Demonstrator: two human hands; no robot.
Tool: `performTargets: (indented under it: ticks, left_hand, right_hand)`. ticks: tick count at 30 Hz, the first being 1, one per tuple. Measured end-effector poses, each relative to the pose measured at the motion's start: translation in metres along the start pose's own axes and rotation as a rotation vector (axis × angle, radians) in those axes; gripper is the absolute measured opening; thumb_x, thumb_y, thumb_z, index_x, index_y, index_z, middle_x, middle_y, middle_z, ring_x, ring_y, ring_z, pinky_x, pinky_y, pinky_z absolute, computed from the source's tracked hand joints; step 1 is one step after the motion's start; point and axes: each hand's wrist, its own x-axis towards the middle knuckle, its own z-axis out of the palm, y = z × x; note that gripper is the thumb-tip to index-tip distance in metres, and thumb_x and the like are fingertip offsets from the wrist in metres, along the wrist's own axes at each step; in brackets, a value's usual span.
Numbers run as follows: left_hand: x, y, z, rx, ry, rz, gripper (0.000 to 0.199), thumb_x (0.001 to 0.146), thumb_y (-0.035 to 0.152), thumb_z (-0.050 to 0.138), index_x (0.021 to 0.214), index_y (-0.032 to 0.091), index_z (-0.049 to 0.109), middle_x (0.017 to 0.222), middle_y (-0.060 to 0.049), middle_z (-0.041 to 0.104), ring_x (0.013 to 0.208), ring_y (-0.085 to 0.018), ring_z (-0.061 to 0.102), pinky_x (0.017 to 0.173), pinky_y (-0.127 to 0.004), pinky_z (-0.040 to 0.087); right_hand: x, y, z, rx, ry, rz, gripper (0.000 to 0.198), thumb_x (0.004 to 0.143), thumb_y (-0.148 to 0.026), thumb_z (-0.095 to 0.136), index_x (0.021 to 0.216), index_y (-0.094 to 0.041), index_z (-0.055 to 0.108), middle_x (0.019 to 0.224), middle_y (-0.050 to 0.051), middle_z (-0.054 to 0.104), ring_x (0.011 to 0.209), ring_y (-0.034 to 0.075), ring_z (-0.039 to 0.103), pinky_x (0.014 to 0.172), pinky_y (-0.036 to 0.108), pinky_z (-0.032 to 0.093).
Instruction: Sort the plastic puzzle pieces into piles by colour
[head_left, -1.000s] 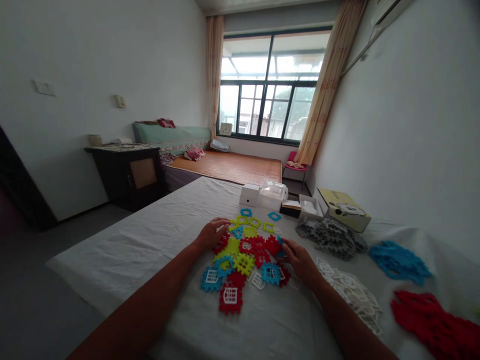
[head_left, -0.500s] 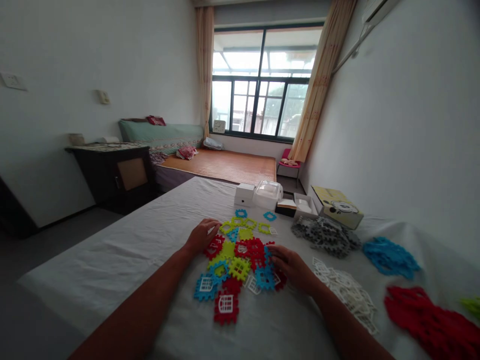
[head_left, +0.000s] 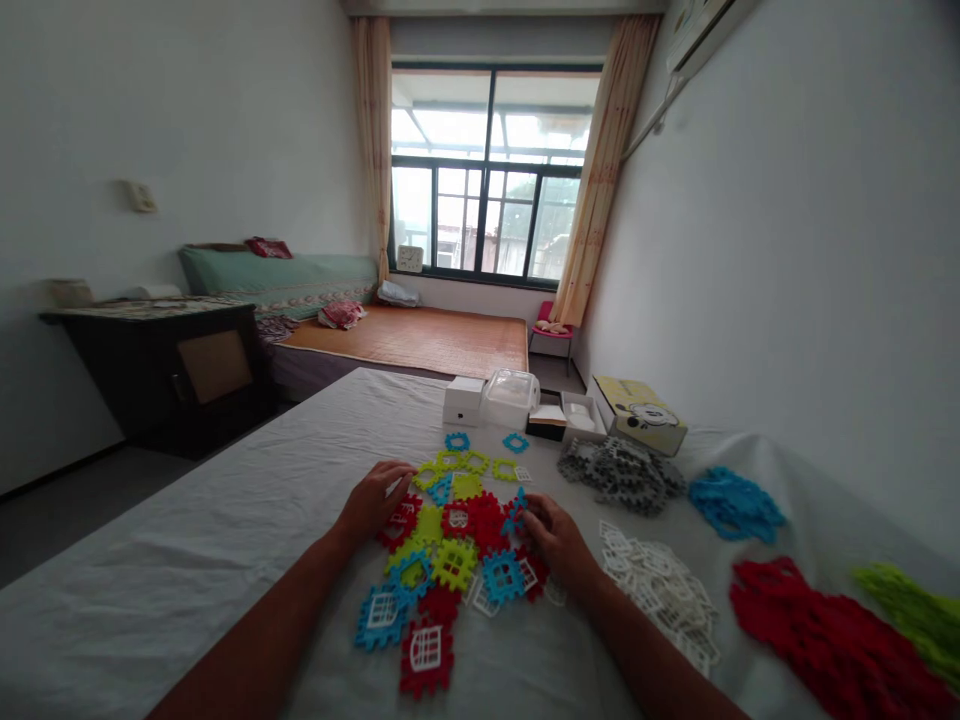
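Observation:
Flat interlocking plastic building pieces in red, blue and yellow-green lie on the white cloth, several with white window inserts. My right hand (head_left: 553, 528) pinches a blue building piece (head_left: 515, 510), tilted up at the right edge of the red piece (head_left: 489, 522). My left hand (head_left: 377, 497) rests at the left side of the group, fingers stretched out beside a red piece with a white insert (head_left: 401, 517). Closer to me are a blue piece (head_left: 503, 577), a yellow-green window piece (head_left: 454, 564) and a red piece (head_left: 427, 655) with a white window.
On the right lie piles of grey pieces (head_left: 626, 475), blue pieces (head_left: 735, 503), white window inserts (head_left: 660, 590), red pieces (head_left: 825, 630) and yellow-green pieces (head_left: 911, 605). At the back stand a white box (head_left: 463, 400), a clear plastic container (head_left: 510, 397) and a yellow box (head_left: 640, 412).
The camera view has turned a little to the right. My right hand now shows the blue piece tilted up between its fingers; my left hand stays beside the group.

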Motion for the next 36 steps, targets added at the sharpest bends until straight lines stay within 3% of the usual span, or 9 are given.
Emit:
performTargets:
  ticks: [3, 9, 11, 17, 23, 27, 30, 34, 36]
  left_hand:
    - [0.000, -0.001, 0.000, -0.002, 0.009, -0.010, 0.030, 0.088, 0.036, 0.043, 0.099, 0.023, 0.067, 0.102, -0.005, 0.067, 0.102, -0.019, 0.057, 0.093, -0.035, 0.045]
    - [-0.002, -0.002, 0.000, 0.012, 0.029, -0.019, 0.032, 0.088, 0.038, 0.042, 0.096, 0.022, 0.068, 0.099, -0.005, 0.068, 0.100, -0.019, 0.058, 0.093, -0.035, 0.045]
    - [-0.003, -0.002, 0.000, 0.015, 0.031, -0.024, 0.031, 0.088, 0.037, 0.042, 0.095, 0.022, 0.068, 0.099, -0.005, 0.068, 0.099, -0.020, 0.059, 0.092, -0.035, 0.046]
    - [-0.002, -0.002, -0.001, 0.018, 0.023, -0.041, 0.033, 0.088, 0.037, 0.040, 0.094, 0.021, 0.068, 0.098, -0.005, 0.068, 0.098, -0.019, 0.059, 0.091, -0.035, 0.046]
    - [-0.001, -0.005, -0.004, 0.010, 0.014, -0.043, 0.034, 0.088, 0.040, 0.039, 0.094, 0.022, 0.068, 0.099, -0.005, 0.068, 0.099, -0.020, 0.059, 0.092, -0.034, 0.045]
    - [-0.002, -0.010, -0.003, -0.006, 0.021, -0.058, 0.035, 0.088, 0.043, 0.040, 0.093, 0.023, 0.068, 0.099, -0.005, 0.068, 0.099, -0.020, 0.060, 0.091, -0.034, 0.046]
    - [-0.001, -0.012, -0.002, -0.015, 0.015, -0.066, 0.036, 0.087, 0.046, 0.041, 0.093, 0.024, 0.068, 0.098, -0.005, 0.069, 0.098, -0.021, 0.060, 0.091, -0.035, 0.046]
    - [-0.001, -0.010, -0.003, -0.009, -0.006, -0.071, 0.037, 0.087, 0.046, 0.040, 0.093, 0.023, 0.068, 0.099, -0.005, 0.068, 0.098, -0.020, 0.060, 0.091, -0.034, 0.046]
    - [-0.001, -0.009, -0.003, -0.001, -0.021, -0.070, 0.036, 0.087, 0.044, 0.040, 0.094, 0.023, 0.068, 0.099, -0.005, 0.068, 0.098, -0.020, 0.060, 0.091, -0.033, 0.046]
  right_hand:
    - [0.001, -0.005, 0.005, 0.022, 0.015, -0.044, 0.042, 0.078, -0.050, 0.055, 0.107, -0.019, 0.056, 0.094, 0.007, 0.067, 0.082, 0.021, 0.064, 0.074, 0.035, 0.052]
    - [0.018, 0.012, -0.027, -0.088, 0.504, -0.071, 0.042, 0.080, -0.055, 0.046, 0.102, -0.019, 0.047, 0.099, 0.010, 0.063, 0.094, 0.023, 0.059, 0.088, 0.041, 0.045]
    - [0.020, 0.015, -0.030, -0.188, 0.493, -0.015, 0.040, 0.079, -0.056, 0.044, 0.098, -0.020, 0.047, 0.099, 0.010, 0.062, 0.095, 0.024, 0.058, 0.088, 0.041, 0.044]
    - [0.006, 0.003, -0.005, -0.232, 0.130, -0.121, 0.032, 0.085, -0.052, 0.039, 0.095, -0.023, 0.048, 0.096, 0.007, 0.064, 0.091, 0.022, 0.059, 0.086, 0.036, 0.045]
    - [0.005, -0.007, -0.022, -0.178, 0.310, -0.194, 0.036, 0.082, -0.054, 0.047, 0.097, -0.021, 0.053, 0.102, 0.010, 0.064, 0.096, 0.025, 0.058, 0.082, 0.038, 0.048]
    - [0.013, -0.040, -0.074, -0.156, 0.321, -0.157, 0.042, 0.073, -0.054, 0.058, 0.094, -0.018, 0.058, 0.089, 0.008, 0.067, 0.082, 0.023, 0.062, 0.070, 0.035, 0.050]
    - [0.016, -0.056, -0.144, -0.139, 0.443, -0.101, 0.048, 0.068, -0.052, 0.063, 0.102, -0.018, 0.056, 0.091, 0.008, 0.067, 0.077, 0.022, 0.062, 0.062, 0.032, 0.051]
    - [0.006, -0.023, -0.264, -0.454, 0.965, 0.063, 0.037, 0.065, -0.044, 0.062, 0.089, -0.016, 0.058, 0.084, 0.011, 0.066, 0.071, 0.024, 0.062, 0.065, 0.036, 0.049]
    - [-0.003, 0.004, -0.310, -0.684, 0.997, 0.188, 0.027, 0.064, -0.039, 0.059, 0.079, -0.017, 0.060, 0.079, 0.013, 0.066, 0.074, 0.028, 0.062, 0.068, 0.040, 0.047]
